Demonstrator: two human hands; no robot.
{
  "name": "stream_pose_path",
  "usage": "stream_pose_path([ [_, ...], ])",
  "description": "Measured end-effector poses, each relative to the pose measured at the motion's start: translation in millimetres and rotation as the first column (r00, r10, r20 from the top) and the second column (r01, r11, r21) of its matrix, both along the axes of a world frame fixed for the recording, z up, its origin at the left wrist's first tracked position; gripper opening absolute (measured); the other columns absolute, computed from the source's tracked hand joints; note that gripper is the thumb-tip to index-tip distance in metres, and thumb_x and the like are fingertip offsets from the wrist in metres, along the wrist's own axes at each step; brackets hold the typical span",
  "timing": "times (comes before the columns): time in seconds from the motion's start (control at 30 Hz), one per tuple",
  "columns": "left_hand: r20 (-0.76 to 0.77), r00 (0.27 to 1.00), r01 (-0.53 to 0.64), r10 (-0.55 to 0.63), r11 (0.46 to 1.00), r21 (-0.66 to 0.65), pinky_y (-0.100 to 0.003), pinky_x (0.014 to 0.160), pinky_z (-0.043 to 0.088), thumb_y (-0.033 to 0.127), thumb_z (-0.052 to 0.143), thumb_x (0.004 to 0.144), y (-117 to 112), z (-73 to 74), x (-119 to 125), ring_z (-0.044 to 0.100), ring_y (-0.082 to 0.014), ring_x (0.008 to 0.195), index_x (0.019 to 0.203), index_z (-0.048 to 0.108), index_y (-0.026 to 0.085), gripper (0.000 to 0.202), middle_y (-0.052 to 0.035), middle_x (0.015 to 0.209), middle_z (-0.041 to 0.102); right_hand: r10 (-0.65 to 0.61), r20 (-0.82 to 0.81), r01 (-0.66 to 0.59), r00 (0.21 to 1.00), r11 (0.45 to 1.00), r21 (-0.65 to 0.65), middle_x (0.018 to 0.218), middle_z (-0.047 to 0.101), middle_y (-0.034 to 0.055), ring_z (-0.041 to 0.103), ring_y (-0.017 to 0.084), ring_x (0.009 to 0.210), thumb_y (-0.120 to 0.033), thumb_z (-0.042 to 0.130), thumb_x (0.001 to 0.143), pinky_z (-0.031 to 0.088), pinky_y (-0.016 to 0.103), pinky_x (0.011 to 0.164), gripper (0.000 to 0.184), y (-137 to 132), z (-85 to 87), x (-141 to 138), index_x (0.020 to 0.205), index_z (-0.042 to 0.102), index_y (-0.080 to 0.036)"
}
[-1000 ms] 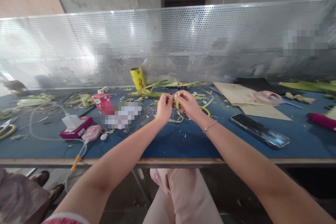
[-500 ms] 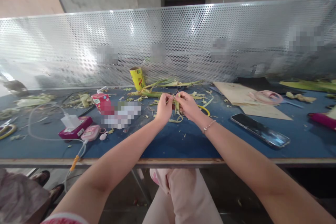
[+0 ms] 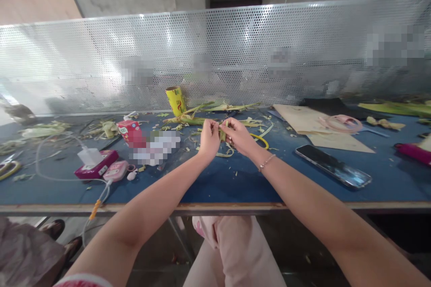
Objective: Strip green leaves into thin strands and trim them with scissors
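My left hand (image 3: 209,138) and my right hand (image 3: 238,136) meet over the middle of the blue table, fingers pinched on a small piece of pale green corn husk (image 3: 222,134). Fingers hide much of the piece, so its exact shape is unclear. Below it and around it lie thin husk strips and scraps (image 3: 226,152). A yellow loop (image 3: 266,142), like a scissor handle, shows just past my right hand. Behind my hands, longer green husks (image 3: 193,120) lie across the table.
A yellow tube (image 3: 175,101) stands by the perforated metal screen (image 3: 215,54). On the left are a red drink carton (image 3: 125,129), a purple power strip (image 3: 109,160) with cables, and scissors (image 3: 10,169). A phone (image 3: 333,166), brown card (image 3: 343,143) and pink tape roll (image 3: 357,125) lie right.
My fingers have shifted slightly on the husk piece, and my right fingertips have closed lower round it. The view has moved a little; the things on the table stay put.
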State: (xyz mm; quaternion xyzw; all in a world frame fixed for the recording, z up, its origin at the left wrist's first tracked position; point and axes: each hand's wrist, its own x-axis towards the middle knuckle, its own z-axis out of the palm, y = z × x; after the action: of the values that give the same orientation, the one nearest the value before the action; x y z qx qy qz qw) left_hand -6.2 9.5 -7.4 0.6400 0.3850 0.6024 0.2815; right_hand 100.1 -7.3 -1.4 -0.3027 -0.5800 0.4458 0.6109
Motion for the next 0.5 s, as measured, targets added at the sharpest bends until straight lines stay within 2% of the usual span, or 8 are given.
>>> stream_pose_path([
  [0.1,-0.056,0.995,-0.078,0.080,0.996,0.046,-0.023,0.060,0.038,0.021,0.043,0.086,-6.0,4.5,-0.9,0.047,-0.0094,0.061,0.079,0.043,0.020,0.006,0.0015,0.070,0.050,-0.060,0.054,0.059,0.997,0.998,0.031,0.050,0.034,-0.0083,0.033,0.008,0.040,-0.053,0.054,0.079,0.028,0.023,0.040,0.031,-0.1,-3.0,-1.6,0.076,0.045,-0.023],
  [0.17,-0.082,0.989,-0.119,0.125,0.990,0.074,-0.024,0.062,0.038,0.019,0.044,0.085,-9.8,8.0,-1.5,0.049,-0.0100,0.062,0.079,0.043,0.019,0.006,0.0008,0.070,0.052,-0.172,0.126,0.166,0.977,0.984,0.059,0.050,0.032,-0.0079,0.033,0.009,0.039,-0.054,0.047,0.083,0.027,0.024,0.040,0.031,1.1,-5.1,-2.2,0.078,0.046,-0.024],
  [0.3,-0.117,0.983,-0.124,0.138,0.985,0.122,-0.024,0.063,0.038,0.017,0.045,0.084,-12.7,11.1,-2.1,0.049,-0.0103,0.062,0.079,0.043,0.020,0.006,0.0000,0.071,0.054,-0.406,0.239,0.374,0.882,0.912,0.167,0.051,0.034,-0.0056,0.035,0.011,0.045,-0.055,0.042,0.085,0.027,0.025,0.044,0.035,5.4,-7.8,-1.6,0.070,0.041,-0.023],
  [0.4,-0.134,0.981,-0.120,0.141,0.981,0.155,-0.024,0.063,0.038,0.017,0.046,0.084,-10.9,9.9,-2.6,0.049,-0.0099,0.062,0.079,0.044,0.020,0.006,-0.0002,0.071,0.054,-0.463,0.254,0.425,0.849,0.885,0.190,0.051,0.031,-0.0055,0.035,0.011,0.047,-0.056,0.042,0.084,0.027,0.026,0.046,0.040,6.5,-7.9,-0.5,0.064,0.033,-0.023],
  [0.5,-0.161,0.977,-0.107,0.137,0.977,0.183,-0.024,0.063,0.037,0.017,0.046,0.084,-7.8,8.8,-3.9,0.048,-0.0099,0.063,0.079,0.044,0.019,0.006,-0.0004,0.072,0.054,-0.460,0.243,0.435,0.854,0.887,0.151,0.051,0.029,-0.0062,0.033,0.011,0.046,-0.057,0.043,0.084,0.027,0.026,0.046,0.042,6.2,-6.7,1.5,0.063,0.029,-0.023],
])
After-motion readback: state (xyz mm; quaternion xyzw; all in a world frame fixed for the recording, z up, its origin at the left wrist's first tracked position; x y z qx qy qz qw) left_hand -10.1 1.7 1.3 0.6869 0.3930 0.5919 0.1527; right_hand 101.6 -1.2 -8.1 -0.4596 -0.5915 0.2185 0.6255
